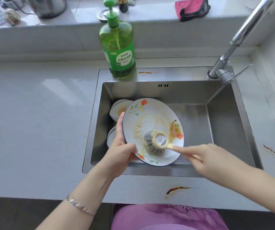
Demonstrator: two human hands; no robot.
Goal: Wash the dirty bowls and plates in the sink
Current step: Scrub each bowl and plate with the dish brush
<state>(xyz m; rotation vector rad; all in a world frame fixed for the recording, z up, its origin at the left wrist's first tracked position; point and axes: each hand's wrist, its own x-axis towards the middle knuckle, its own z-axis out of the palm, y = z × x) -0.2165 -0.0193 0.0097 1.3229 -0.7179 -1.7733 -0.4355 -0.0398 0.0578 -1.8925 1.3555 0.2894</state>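
My left hand (121,146) grips the left rim of a white plate (151,113) with a flower pattern, held tilted over the steel sink (229,130). Yellowish food residue and an orange smear cover the plate's face. My right hand (204,160) holds the cream handle of a dish brush (155,143) whose grey scrubbing head presses against the plate's lower middle. Behind the plate, at the sink's left side, lie two white bowls (118,108), the far one stained brown and the near one mostly hidden.
A green pump bottle of dish soap (118,52) stands on the sink's back rim. The chrome tap (228,63) rises at the back right. A pink and black cloth (191,9) lies on the windowsill. Brown sauce streaks (176,190) mark the counter's front and right.
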